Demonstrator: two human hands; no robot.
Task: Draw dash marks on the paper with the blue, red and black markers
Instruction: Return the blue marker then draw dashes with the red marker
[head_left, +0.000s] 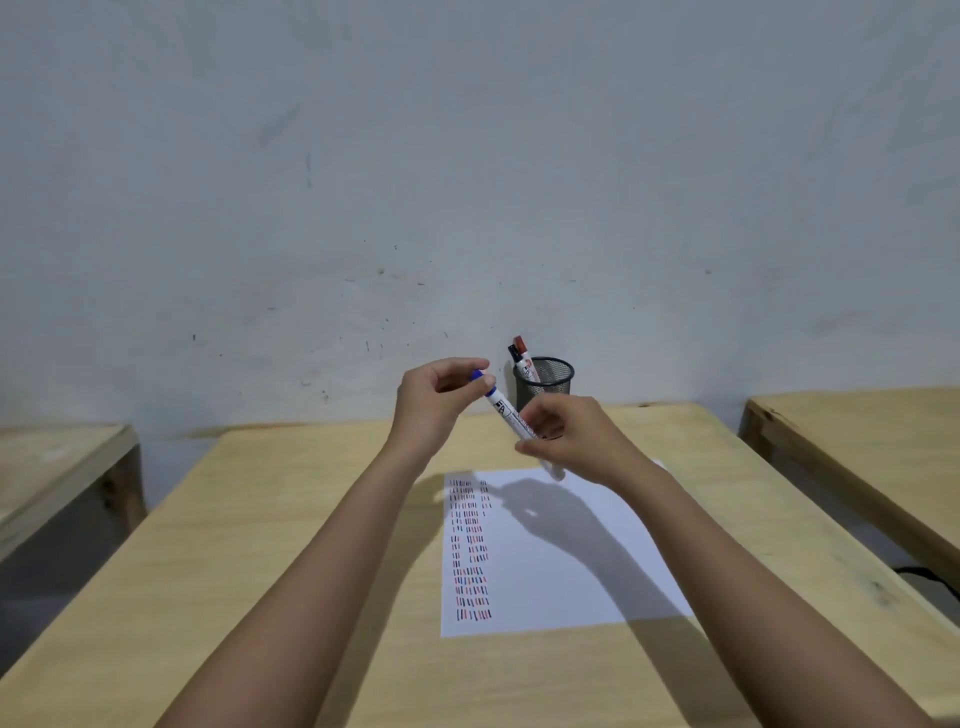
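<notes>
Both hands hold the blue marker in the air above the far end of the white paper. My left hand pinches its blue cap at the upper end. My right hand grips the white barrel lower down. The marker tilts down to the right. The paper lies on the wooden table and carries several rows of short blue, red and black dashes down its left side. The red marker and the black marker stand in a black mesh cup behind my hands.
The mesh cup stands at the table's far edge against a grey wall. Another wooden table stands to the right and one more to the left, each across a gap.
</notes>
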